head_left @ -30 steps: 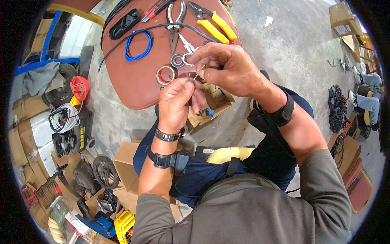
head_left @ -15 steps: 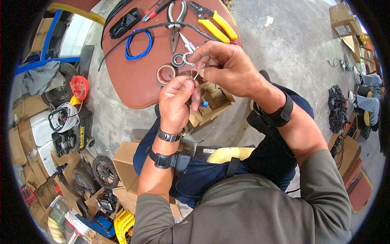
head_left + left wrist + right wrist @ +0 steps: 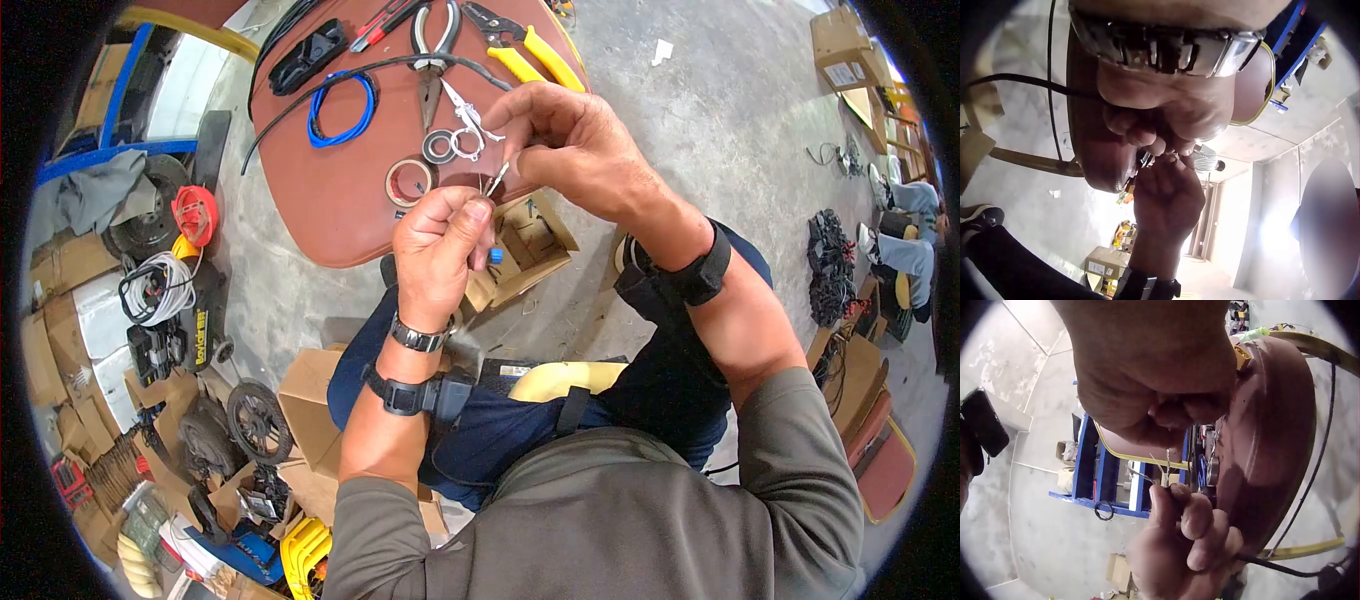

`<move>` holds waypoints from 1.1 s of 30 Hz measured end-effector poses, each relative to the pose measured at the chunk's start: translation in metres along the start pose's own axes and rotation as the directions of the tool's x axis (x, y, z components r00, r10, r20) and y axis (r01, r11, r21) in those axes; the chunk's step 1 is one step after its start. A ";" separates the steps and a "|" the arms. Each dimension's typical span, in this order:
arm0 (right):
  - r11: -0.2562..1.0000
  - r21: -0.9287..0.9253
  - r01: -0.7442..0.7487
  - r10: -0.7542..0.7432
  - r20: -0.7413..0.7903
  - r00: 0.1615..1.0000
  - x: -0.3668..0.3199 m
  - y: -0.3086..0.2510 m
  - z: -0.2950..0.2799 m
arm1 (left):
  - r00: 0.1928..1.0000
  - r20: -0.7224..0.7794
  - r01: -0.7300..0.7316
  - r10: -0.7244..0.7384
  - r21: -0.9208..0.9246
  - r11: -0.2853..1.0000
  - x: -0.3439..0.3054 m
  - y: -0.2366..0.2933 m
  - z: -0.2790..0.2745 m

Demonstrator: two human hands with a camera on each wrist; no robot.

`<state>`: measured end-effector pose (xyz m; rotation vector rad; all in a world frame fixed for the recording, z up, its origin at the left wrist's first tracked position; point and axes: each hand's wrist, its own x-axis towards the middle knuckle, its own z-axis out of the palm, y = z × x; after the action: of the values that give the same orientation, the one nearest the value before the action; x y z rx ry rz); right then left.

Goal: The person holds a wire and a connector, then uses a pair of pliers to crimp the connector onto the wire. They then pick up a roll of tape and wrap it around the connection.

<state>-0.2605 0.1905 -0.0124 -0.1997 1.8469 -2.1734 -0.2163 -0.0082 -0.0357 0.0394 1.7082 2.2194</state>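
My left hand point(image 3: 435, 245) grips the end of a black cable point(image 3: 1279, 567), its fingers curled round it. Thin bare wires point(image 3: 1161, 475) stick up past the thumb, spread apart, and one is twisted tight. At that twisted wire's tip, the right hand point(image 3: 580, 150) pinches with thumb and fingertips, partly hidden in the head view. A small blue piece point(image 3: 495, 256) shows just below the left fingers. Close beyond the hands on the brown table point(image 3: 310, 210) lie white-handled scissors point(image 3: 467, 140), a black tape roll point(image 3: 438, 147) and a wider tape roll point(image 3: 410, 182).
Farther up the table are long-nose pliers point(image 3: 430, 90), yellow-handled wire strippers point(image 3: 530, 65), a blue wire coil point(image 3: 345, 110), a red cutter point(image 3: 378, 28) and a black case point(image 3: 308, 57). Below the hands stands an open cardboard box point(image 3: 535, 245).
The right hand has shifted slightly up and right, its index finger lifting farther from the thumb. The left hand has turned a little, and the blue piece below it has moved up and left.
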 end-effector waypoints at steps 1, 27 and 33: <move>1.000 -0.013 -0.014 0.014 0.015 1.000 0.000 -0.002 -0.001 | 1.000 0.000 -0.008 0.008 0.011 1.000 0.000 0.000 0.000; 0.997 0.037 -0.065 0.061 0.096 0.993 -0.004 0.000 0.013 | 0.999 -0.001 0.039 -0.040 -0.181 0.983 0.002 0.002 -0.002; 1.000 0.012 -0.028 0.027 0.104 0.994 -0.004 0.000 0.013 | 0.998 -0.006 0.064 -0.066 -0.188 0.980 0.002 0.001 -0.002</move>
<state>-0.2531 0.1794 -0.0101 -0.2773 1.7676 -2.1146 -0.2188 -0.0093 -0.0359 -0.0747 1.4768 2.3251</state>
